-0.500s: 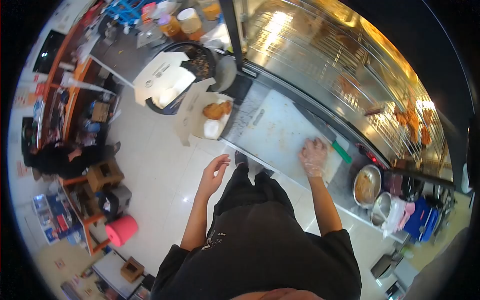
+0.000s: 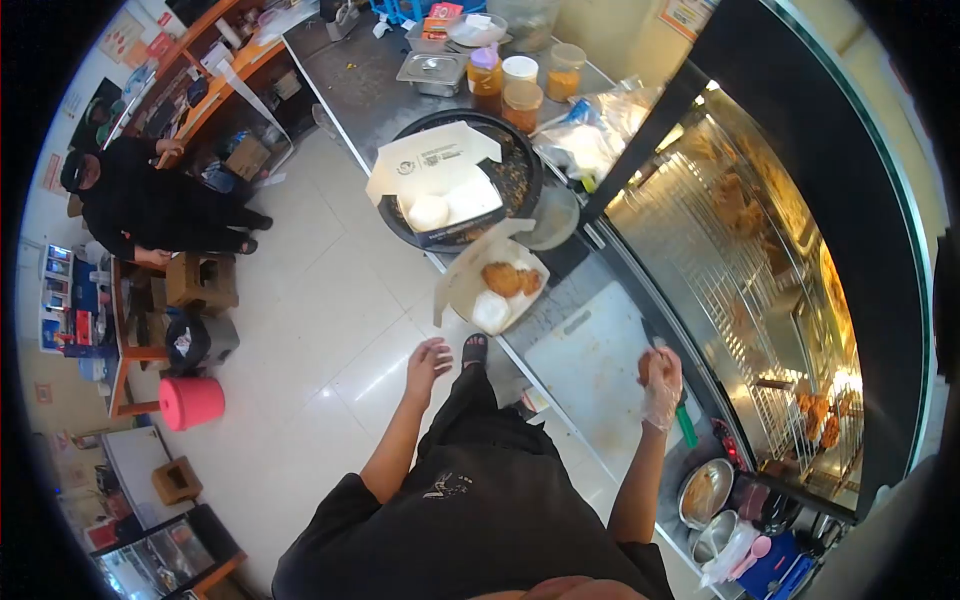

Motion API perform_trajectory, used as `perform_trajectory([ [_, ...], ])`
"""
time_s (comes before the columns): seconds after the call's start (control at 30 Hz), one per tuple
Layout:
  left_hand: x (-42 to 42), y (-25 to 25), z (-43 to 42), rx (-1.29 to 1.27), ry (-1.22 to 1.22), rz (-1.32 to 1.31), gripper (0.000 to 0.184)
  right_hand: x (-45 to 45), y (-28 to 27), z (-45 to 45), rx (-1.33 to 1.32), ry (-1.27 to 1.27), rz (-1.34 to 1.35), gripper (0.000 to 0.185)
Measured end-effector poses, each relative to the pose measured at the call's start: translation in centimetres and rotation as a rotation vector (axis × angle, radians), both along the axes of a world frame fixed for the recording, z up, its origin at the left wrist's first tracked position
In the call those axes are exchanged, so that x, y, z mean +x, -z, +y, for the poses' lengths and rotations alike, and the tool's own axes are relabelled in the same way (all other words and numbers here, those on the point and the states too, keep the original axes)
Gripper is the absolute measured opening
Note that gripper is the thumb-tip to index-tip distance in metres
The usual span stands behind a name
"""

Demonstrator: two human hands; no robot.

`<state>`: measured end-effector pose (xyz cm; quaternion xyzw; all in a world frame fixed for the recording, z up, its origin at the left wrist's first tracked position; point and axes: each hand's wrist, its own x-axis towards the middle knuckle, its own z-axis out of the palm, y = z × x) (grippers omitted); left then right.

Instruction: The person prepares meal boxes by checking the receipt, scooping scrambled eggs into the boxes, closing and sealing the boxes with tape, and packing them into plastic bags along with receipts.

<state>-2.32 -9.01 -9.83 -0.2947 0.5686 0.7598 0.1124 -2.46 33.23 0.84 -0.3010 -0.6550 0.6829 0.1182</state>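
My right hand [image 2: 660,378], in a clear plastic glove, is closed on a small brown piece of food [image 2: 645,367] over the white cutting board [image 2: 590,345]. Beside it lies a knife whose green handle [image 2: 686,422] shows; its blade is partly hidden. Bare and empty, my left hand [image 2: 430,365] hangs over the floor with its fingers apart. Left of the board an open carton [image 2: 465,285] holds fried chicken [image 2: 508,279] and a white round item [image 2: 490,311]. Another open carton [image 2: 433,162] rests on a round black tray [image 2: 525,160], with white contents.
A glass display case [image 2: 740,270] with racks of food runs along the right. Metal bowls [image 2: 706,492] stand at the counter's near end, jars [image 2: 521,100] at the far end. Someone in black [image 2: 165,195] stands at the left, near a pink bin [image 2: 192,402].
The view has swung, shifting the cartons right. My right hand, earlier spread low over the board, now grips a brown piece. My left hand remains empty.
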Motion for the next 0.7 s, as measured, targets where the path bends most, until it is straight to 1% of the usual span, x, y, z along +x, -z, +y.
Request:
perform_trajectory([
  [0.03, -1.6, -0.3, -1.1, -0.012, -0.066, 0.038, 0.026, -2.7, -1.7, -1.7, 0.018, -0.151, 0.015, 0.024],
  [0.1, -5.6, -1.9, -3.3, -0.057, -0.155, 0.101, 0.026, -8.9, -5.6, -6.2, -0.122, -0.487, 0.318, 0.025],
  [0.17, -10.6, -4.7, -5.6, -0.123, -0.196, 0.159, 0.026, -16.0, -8.5, -10.9, 0.228, -0.767, 0.292, 0.028],
  [0.23, -15.4, -6.9, -7.3, -0.173, -0.158, 0.265, 0.028, -22.3, -9.8, -16.8, 0.354, -0.971, 0.32, 0.031],
  [0.3, -19.7, -7.9, -8.4, -0.176, -0.093, 0.272, 0.033, -27.2, -11.0, -22.4, 0.678, -1.124, 0.299, 0.036],
  [0.37, -23.1, -7.8, -9.1, -0.349, 0.028, 0.178, 0.04, -32.1, -7.5, -25.9, 0.86, -1.296, 0.179, 0.044],
  [0.4, -24.2, -7.6, -9.4, -0.437, 0.095, 0.128, 0.044, -33.1, -7.0, -27.6, 0.945, -1.376, 0.116, 0.048],
  [0.5, -26.3, -6.4, -10.0, -0.671, 0.338, 0.044, 0.052, -33.5, -6.8, -30.0, 1.383, -1.359, -0.104, 0.063],
  [0.6, -27.5, -5.0, -10.4, -0.713, 0.394, -0.024, 0.056, -31.2, -8.3, -27.7, 1.235, -1.123, 0.187, 0.071],
  [0.63, -27.9, -4.9, -10.2, -0.75, 0.42, -0.024, 0.056, -29.9, -8.8, -25.8, 1.144, -1.014, 0.3, 0.067],
  [0.7, -29.2, -5.9, -9.5, -0.83, 0.477, -0.01, 0.056, -26.9, -10.1, -22.1, 0.986, -0.858, 0.147, 0.056],
])
